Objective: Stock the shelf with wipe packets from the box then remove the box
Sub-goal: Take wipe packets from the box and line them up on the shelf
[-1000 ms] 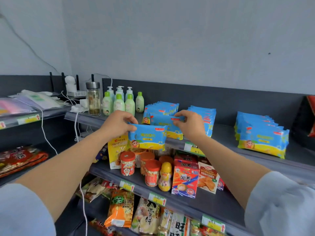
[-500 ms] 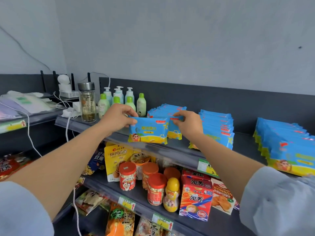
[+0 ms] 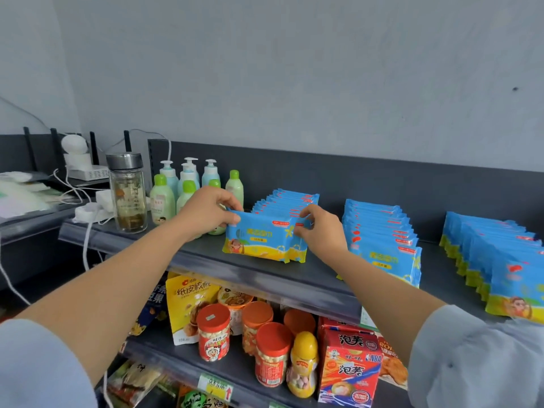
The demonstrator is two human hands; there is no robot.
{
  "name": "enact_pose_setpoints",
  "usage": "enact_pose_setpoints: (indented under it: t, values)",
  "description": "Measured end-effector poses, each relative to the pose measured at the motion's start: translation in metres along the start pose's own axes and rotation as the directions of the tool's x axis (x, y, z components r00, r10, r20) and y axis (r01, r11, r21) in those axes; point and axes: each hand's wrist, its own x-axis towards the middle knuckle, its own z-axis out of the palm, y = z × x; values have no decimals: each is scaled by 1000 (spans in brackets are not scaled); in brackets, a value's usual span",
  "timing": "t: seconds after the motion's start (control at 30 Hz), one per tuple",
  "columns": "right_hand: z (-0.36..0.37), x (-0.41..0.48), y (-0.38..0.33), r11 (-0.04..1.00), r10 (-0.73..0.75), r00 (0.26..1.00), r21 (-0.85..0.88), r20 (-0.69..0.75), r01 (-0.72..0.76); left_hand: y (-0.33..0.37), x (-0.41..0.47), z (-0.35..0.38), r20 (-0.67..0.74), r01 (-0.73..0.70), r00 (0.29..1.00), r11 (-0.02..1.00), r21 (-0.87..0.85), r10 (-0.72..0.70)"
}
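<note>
My left hand (image 3: 206, 213) and right hand (image 3: 322, 234) each have fingers clamped on an upper corner of a wipe packet (image 3: 259, 241). It stands upright on the top shelf (image 3: 206, 256), fronting the leftmost row of packets (image 3: 290, 201), near the lotion bottles (image 3: 162, 198).

The dark grey top shelf (image 3: 435, 260) carries, from the left, a white power strip (image 3: 88, 212), a glass flask (image 3: 128, 198), a cluster of lotion bottles (image 3: 162, 200) and three upright rows of blue-and-yellow wipe packets (image 3: 382, 242). The left row's front packet (image 3: 259, 241) stands near the shelf's front edge.
</note>
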Motion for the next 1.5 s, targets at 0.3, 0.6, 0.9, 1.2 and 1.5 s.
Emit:
enact_pose_setpoints:
  t: [0.3, 0.6, 0.9, 1.2, 1.5]
  values:
    - [4, 3, 7, 1000, 24, 999, -13, 48, -24, -10, 17, 7, 86, -12, 996, 1000, 17, 10]
    - [1, 2, 12, 995, 58, 997, 78, 58, -63, -14, 32, 25, 82, -40, 996, 996, 75, 34]
    - [4, 2, 11, 997, 71, 997, 41, -1, -71, -26, 33, 45, 20, -114, 993, 959, 259, 113]
    - [6, -1, 9, 997, 79, 997, 22, -3, -79, -32, 25, 50, 85, -163, 986, 916, 366, 142]
    - [5, -6, 4, 993, 66, 997, -105, 47, -61, -32, 21, 52, 98, -227, 973, 818, 528, 207]
